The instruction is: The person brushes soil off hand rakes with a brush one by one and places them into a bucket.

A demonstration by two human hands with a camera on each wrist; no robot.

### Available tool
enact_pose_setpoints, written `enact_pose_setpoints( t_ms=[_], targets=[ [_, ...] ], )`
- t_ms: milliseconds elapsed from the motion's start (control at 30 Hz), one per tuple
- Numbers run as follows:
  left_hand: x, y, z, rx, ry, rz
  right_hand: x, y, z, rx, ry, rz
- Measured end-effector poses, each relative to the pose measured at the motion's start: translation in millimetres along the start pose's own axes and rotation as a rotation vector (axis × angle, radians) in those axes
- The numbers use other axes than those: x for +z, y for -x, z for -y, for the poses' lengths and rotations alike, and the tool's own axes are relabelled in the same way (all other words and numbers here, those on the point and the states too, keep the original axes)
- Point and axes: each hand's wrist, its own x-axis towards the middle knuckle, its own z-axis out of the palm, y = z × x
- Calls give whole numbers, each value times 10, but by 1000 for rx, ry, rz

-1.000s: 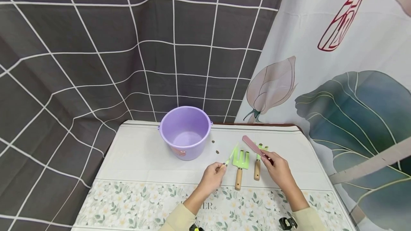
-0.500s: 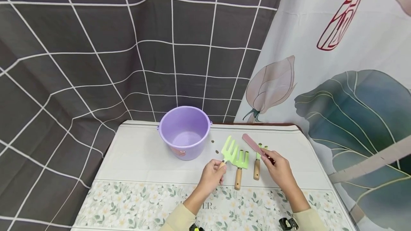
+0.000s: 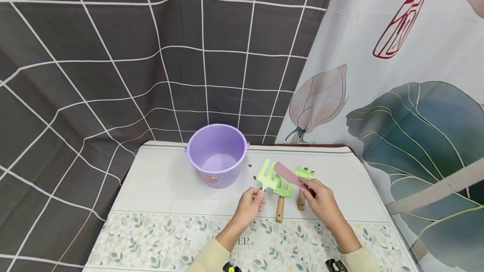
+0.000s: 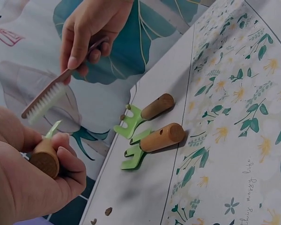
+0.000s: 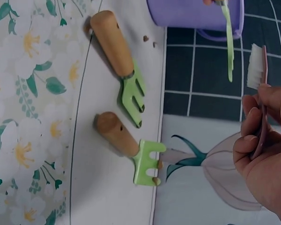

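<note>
My left hand (image 3: 248, 205) grips the wooden handle of a green hand fork (image 3: 267, 176), raised above the table with its tines pointing away. In my right hand (image 3: 321, 200) is a pink brush (image 3: 288, 173), pinched by its handle. White bristles (image 4: 49, 101) face the raised fork in the left wrist view. The brush tip is close to the tines; whether they touch cannot be told. Below lie a second green fork (image 5: 117, 51) and a small green rake (image 5: 145, 164), both wooden-handled. Brown bits sit on the tines of both lying tools.
A purple bucket (image 3: 217, 175) stands at the back of the table, left of the tools. Small brown crumbs (image 3: 250, 165) lie on the white tabletop (image 3: 162, 179) beside it. A floral cloth (image 3: 159, 238) covers the front. Curtains hang behind.
My left hand has turned the fork from edge-on to broad side up. The brush has moved left from over the rake to beside the raised fork.
</note>
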Motion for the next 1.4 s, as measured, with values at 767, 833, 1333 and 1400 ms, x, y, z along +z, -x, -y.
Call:
enact_pose_setpoints(
  t_ms=[767, 833, 1333, 1400],
  targets=[
    [6, 16, -40, 8, -12, 33, 172, -141, 28, -51, 62, 3],
    [8, 17, -42, 9, -14, 31, 183, -165, 7, -27, 64, -7],
    [25, 23, -22, -14, 12, 60, 123, -243, -67, 118, 85, -30],
    [20, 28, -25, -19, 15, 58, 109, -224, -39, 99, 75, -26]
  ],
)
